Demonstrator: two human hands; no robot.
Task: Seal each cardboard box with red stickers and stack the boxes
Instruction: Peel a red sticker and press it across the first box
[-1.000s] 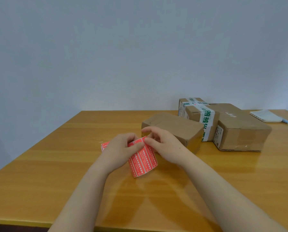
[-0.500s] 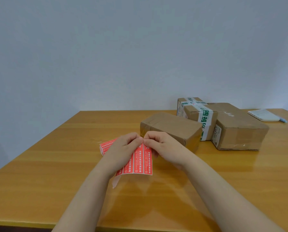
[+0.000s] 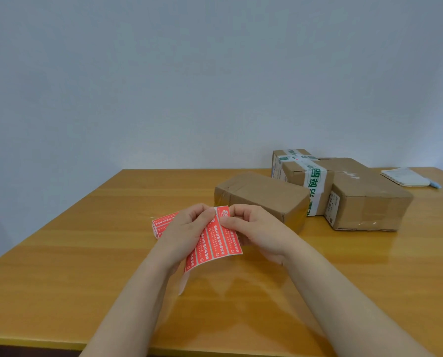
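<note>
A sheet of red stickers (image 3: 215, 243) hangs over the table in front of me. My left hand (image 3: 187, 230) holds its left part, thumb and fingers pinching near the top edge. My right hand (image 3: 254, 228) pinches the top of the sheet at one sticker's upper end. More red stickers (image 3: 163, 222) stick out behind my left hand. Three cardboard boxes stand beyond: a plain one (image 3: 264, 197) just behind my right hand, one with green-and-white tape (image 3: 300, 173) farther back, and a larger one (image 3: 367, 197) to the right.
The wooden table (image 3: 86, 253) runs to a pale wall at the back. A white notebook (image 3: 405, 176) with a blue pen (image 3: 435, 185) lies at the far right.
The sticker sheet has swung upright and unfolded between my hands. My right thumb and finger have shifted to the sheet's top edge. The boxes have not moved.
</note>
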